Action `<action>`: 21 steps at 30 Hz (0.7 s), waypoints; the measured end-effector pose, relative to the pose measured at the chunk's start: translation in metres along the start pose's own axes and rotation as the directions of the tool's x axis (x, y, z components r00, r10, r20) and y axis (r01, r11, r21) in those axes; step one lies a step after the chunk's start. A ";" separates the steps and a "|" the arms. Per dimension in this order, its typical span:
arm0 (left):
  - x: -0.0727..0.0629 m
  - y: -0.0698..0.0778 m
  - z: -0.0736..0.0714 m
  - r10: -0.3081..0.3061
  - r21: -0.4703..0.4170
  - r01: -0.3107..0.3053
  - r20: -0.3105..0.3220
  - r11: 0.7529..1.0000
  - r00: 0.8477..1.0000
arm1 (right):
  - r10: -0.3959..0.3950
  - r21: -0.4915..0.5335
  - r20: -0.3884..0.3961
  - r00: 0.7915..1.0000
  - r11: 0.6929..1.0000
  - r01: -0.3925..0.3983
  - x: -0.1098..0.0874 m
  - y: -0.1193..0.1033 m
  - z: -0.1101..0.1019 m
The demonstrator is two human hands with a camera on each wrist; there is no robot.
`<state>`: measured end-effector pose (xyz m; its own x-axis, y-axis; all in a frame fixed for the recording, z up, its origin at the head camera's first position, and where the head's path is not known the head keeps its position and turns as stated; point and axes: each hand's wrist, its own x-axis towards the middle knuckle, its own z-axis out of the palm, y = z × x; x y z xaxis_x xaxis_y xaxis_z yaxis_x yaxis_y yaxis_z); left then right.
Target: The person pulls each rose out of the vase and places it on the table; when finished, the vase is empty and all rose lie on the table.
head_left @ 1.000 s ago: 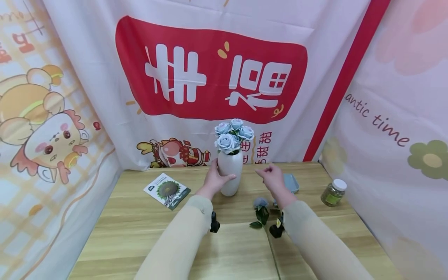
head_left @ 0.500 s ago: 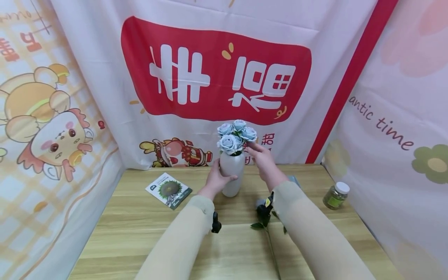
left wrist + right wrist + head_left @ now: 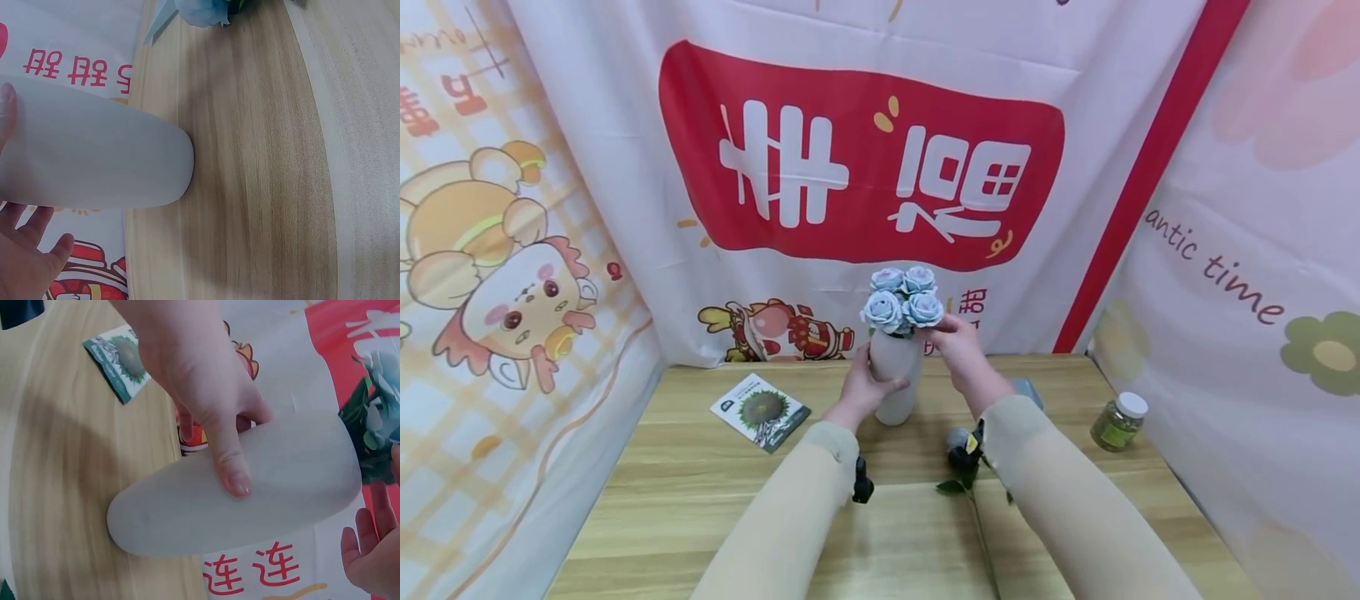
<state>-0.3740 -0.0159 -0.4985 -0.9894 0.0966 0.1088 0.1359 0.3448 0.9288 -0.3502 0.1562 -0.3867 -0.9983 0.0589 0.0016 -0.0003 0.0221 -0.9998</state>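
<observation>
Pale cream left sleeve (image 3: 782, 512) wrapping the forearm behind the left hand's (image 3: 857, 389) grip, matching right sleeve (image 3: 1063, 492) backing the right hand (image 3: 962, 358), black device (image 3: 862, 483) poking out below the left cuff (image 3: 837, 442), another black device (image 3: 966, 456) sporting yellow.

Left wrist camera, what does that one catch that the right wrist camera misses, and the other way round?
Only the left wrist view shows a loose blue bloom, cut off by the top edge, and part of a light-blue object beside it.

Only the right wrist view shows the printed packet, the right hand and the blue flowers in the vase.

Both share that pale vase, the left hand gripping it, the wooden table and the cloth with red characters.
</observation>
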 end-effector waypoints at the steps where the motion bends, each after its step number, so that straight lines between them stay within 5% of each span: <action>1: 0.000 0.000 0.000 -0.003 -0.005 0.003 -0.001 1.000 1.000 | -0.004 -0.003 -0.001 1.000 1.000 0.004 -0.002 -0.001 0.001; 7: 0.000 0.000 0.000 -0.010 -0.021 0.010 -0.001 1.000 1.000 | -0.035 -0.047 0.042 0.998 0.998 0.037 -0.007 -0.008 0.008; 12: 0.001 0.001 -0.001 -0.042 -0.010 0.042 0.004 0.999 0.999 | -0.027 -0.061 0.004 1.000 0.998 0.027 -0.008 -0.007 0.015; 21: 0.001 0.000 -0.002 -0.035 0.027 0.034 0.017 0.999 0.999 | -0.119 0.052 -0.062 0.991 0.991 0.122 -0.023 -0.021 0.025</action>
<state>-0.3748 -0.0176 -0.4973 -0.9925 0.1004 0.0703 0.1031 0.3735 0.9219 -0.3291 0.1291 -0.3666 -0.9856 0.1172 0.1215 -0.1250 -0.0229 -0.9919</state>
